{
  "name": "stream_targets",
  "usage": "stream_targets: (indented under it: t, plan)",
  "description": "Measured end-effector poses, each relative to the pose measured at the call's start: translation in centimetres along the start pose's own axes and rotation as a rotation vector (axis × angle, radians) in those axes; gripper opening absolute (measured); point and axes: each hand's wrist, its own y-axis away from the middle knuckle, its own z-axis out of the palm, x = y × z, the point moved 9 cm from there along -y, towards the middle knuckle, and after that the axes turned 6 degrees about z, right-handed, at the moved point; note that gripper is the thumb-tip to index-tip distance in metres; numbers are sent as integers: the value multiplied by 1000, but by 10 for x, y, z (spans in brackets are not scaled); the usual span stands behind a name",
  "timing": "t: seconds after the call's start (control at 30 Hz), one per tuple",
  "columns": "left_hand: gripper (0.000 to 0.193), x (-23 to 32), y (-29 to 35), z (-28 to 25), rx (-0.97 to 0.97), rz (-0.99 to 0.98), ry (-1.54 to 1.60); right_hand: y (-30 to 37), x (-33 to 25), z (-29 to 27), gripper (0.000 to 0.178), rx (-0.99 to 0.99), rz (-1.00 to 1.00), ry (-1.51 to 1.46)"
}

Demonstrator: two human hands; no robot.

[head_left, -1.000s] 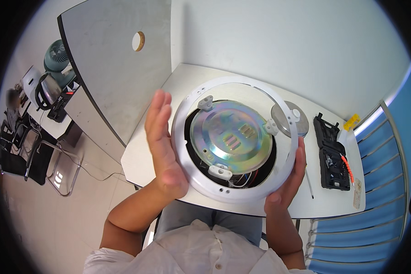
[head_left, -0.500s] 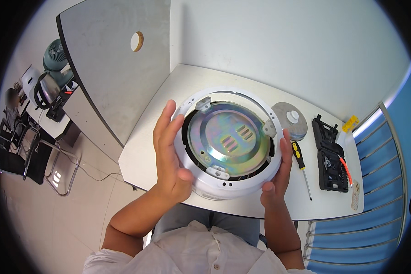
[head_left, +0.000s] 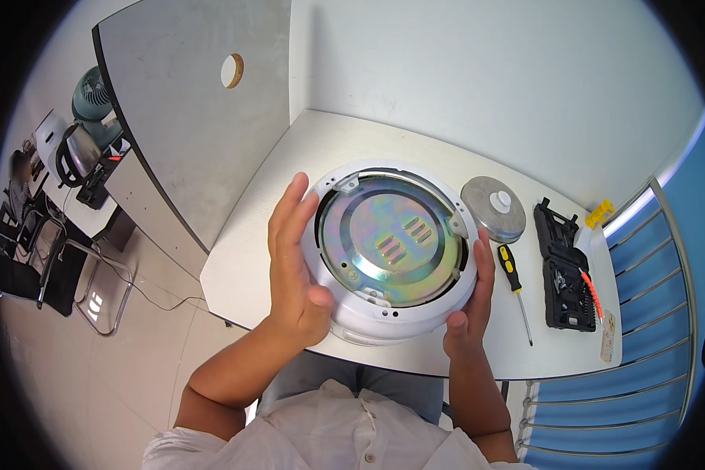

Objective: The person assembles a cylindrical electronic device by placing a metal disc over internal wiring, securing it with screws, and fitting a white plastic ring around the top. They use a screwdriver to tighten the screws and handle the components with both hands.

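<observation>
Both hands are gripping a round white appliance body (head_left: 389,249) turned bottom-up, so its iridescent metal base plate (head_left: 392,243) is facing the person. Left hand (head_left: 294,270) is lying flat along the left rim, fingers stretched upward and thumb pressing on the lower edge. Right hand (head_left: 471,301) is cupping the right side, thumb hooking over the lower rim and fingers reaching up the wall; each hand is closing on the housing rather than hanging loose. The appliance is sitting over the near middle of the white worktop (head_left: 251,258), tilted toward the person's chest; whether its far edge is resting on the surface I cannot tell.

Just to the right of the right hand, a screwdriver with a yellow and black handle (head_left: 514,280) is lying on the worktop, tip pointing toward the near edge. Beyond it a small round metal lid with a white knob (head_left: 493,207) is lying flat. Farther right an open black tool case (head_left: 565,270) is sitting, with a small yellow object (head_left: 600,211) near the far right corner.
</observation>
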Motion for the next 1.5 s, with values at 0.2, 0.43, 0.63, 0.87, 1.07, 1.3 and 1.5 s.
stream_targets:
  t: [0.2, 0.43, 0.63, 0.87, 1.07, 1.3, 1.5]
  plan:
    - [83, 3, -11, 2, -57, -15, 0, 3, -2, -1, 92, 5, 16, 35]
    - [84, 4, -17, 4, -123, -43, 44, 8, -8, -1, 93, 10, 9, 99]
    - [85, -1, -16, 6, -156, -39, 42, 10, -8, -1, 94, 16, 12, 121]
    - [86, -3, -22, 5, -157, -27, 43, 7, -9, 0, 96, 12, 35, 160]
    - [87, -19, -14, 8, -126, 16, 52, 5, -11, 4, 94, 10, 51, 155]
    - [89, -28, -8, 8, -150, -1, 65, 8, -8, 6, 92, 8, 51, 144]
    - [85, -25, -12, 9, -194, -185, 136, 9, -4, 5, 92, 15, 60, 107]
